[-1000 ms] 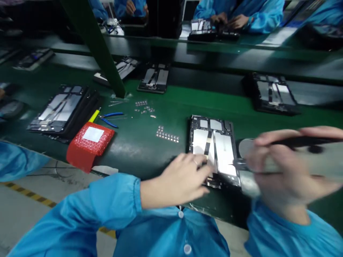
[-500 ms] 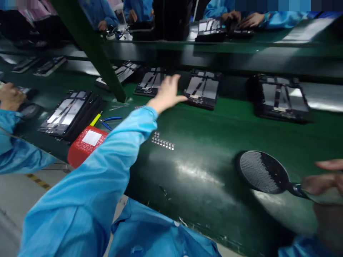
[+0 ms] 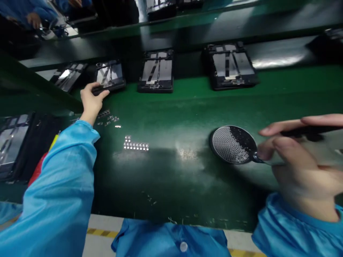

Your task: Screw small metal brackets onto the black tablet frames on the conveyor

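Note:
My left hand (image 3: 91,101) reaches to the back left of the bench and grips the near edge of an opened tablet (image 3: 109,73) between thumb and fingers. This tablet shows grey battery panels and dark ribbon strips inside a black frame. At the right, my right hand (image 3: 302,167) is closed around a black-edged slab with a grey face (image 3: 324,146), blurred and cut off by the picture edge. Just left of those fingers lies a round black dish (image 3: 248,137), partly covered with tiny silver pieces. A short dark stem joins the dish's right side.
More opened tablets (image 3: 157,71) and a thicker tablet stack (image 3: 232,66) line the back. Small silver parts on a strip (image 3: 136,145) lie mid-bench. Stacked tablets (image 3: 13,142), a red container (image 3: 39,167) and a green post (image 3: 40,89) stand left. A co-worker's hand (image 3: 33,19) shows beyond.
My left hand, spread in the air before, has come down onto a tablet's edge. My right hand with the slab has come further into view. The whole view has swung right.

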Demonstrator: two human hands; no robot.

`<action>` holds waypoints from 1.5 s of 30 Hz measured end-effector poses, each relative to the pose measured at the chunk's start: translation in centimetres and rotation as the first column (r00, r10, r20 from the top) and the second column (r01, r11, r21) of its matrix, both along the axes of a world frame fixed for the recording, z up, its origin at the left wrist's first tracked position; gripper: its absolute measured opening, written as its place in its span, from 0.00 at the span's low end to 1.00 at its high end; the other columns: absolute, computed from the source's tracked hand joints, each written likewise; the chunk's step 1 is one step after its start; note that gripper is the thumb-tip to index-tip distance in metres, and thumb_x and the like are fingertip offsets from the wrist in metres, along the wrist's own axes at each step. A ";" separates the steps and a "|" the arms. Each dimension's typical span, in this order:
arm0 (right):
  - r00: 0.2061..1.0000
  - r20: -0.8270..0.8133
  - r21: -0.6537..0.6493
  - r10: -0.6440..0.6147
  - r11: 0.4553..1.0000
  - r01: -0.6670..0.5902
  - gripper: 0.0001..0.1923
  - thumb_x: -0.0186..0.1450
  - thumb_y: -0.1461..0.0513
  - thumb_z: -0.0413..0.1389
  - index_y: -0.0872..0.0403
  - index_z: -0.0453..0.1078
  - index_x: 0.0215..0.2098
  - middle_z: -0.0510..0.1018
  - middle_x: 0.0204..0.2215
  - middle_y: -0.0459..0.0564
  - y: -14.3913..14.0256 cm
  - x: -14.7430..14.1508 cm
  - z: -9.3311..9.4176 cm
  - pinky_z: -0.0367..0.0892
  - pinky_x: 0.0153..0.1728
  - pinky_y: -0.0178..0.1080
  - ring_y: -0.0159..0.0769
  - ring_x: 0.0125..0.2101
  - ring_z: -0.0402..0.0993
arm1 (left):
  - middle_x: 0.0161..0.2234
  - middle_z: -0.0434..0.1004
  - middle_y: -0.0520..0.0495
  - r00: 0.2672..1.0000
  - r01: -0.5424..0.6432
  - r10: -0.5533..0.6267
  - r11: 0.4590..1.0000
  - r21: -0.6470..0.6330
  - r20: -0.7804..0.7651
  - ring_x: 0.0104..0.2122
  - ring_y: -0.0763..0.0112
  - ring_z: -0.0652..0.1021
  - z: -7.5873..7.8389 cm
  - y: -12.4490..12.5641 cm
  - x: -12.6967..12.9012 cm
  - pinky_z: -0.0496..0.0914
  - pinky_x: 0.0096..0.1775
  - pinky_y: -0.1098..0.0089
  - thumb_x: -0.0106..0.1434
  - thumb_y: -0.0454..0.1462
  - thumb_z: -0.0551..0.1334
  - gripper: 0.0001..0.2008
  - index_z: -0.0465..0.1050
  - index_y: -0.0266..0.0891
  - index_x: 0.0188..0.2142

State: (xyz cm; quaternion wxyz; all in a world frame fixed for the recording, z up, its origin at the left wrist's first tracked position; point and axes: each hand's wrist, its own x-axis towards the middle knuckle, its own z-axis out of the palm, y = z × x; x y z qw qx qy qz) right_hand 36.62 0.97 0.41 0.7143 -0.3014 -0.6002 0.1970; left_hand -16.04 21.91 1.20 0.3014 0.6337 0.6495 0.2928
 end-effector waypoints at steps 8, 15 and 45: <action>0.990 -0.026 0.156 0.137 0.979 -0.131 0.26 0.68 0.69 0.68 0.49 0.84 0.63 0.84 0.40 0.51 2.0 -0.2 -0.7 0.63 0.13 0.27 0.30 0.21 0.74 | 0.32 0.74 0.64 0.847 -0.209 0.251 0.968 -0.141 0.469 0.62 0.72 0.73 4.0 2.8 3.4 0.70 0.59 0.67 0.25 0.49 0.85 0.42 0.63 0.44 0.34; 0.995 -0.065 0.266 0.072 0.963 -0.053 0.20 0.70 0.65 0.68 0.48 0.83 0.61 0.77 0.29 0.43 3.4 -0.4 -1.9 0.59 0.12 0.26 0.24 0.15 0.63 | 0.63 0.88 0.61 0.813 -0.103 0.217 0.967 -0.234 0.541 0.77 0.56 0.75 6.5 -12.3 13.0 0.83 0.58 0.62 0.49 0.43 0.86 0.26 0.85 0.54 0.47; 0.995 -0.087 0.086 -0.040 0.995 0.048 0.26 0.63 0.50 0.79 0.55 0.74 0.47 0.69 0.29 0.43 3.1 0.0 -2.1 0.50 0.12 0.28 0.25 0.17 0.66 | 0.47 0.84 0.41 0.905 0.118 -0.201 0.965 -0.232 -0.376 0.51 0.29 0.82 3.4 -16.0 6.4 0.70 0.50 0.37 0.44 0.64 0.78 0.29 0.78 0.52 0.37</action>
